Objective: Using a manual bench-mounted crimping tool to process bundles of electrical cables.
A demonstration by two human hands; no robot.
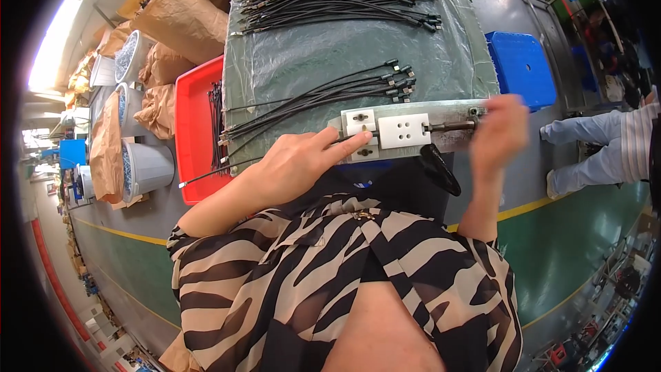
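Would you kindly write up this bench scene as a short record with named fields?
Fixture: metal, with left white block and right white block; black handle nearby
Left hand: index finger at the left white block; black cable passing under the hand
Right hand: blurred, by the fixture's right end; grip unclear
Table: green-covered; smaller cable bundle, larger cable bundle farther off
Beside table: red tray left, blue stool right

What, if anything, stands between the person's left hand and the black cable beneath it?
Nothing visible: the left hand lies on the black cable, its index finger extended over the white block with two screws.
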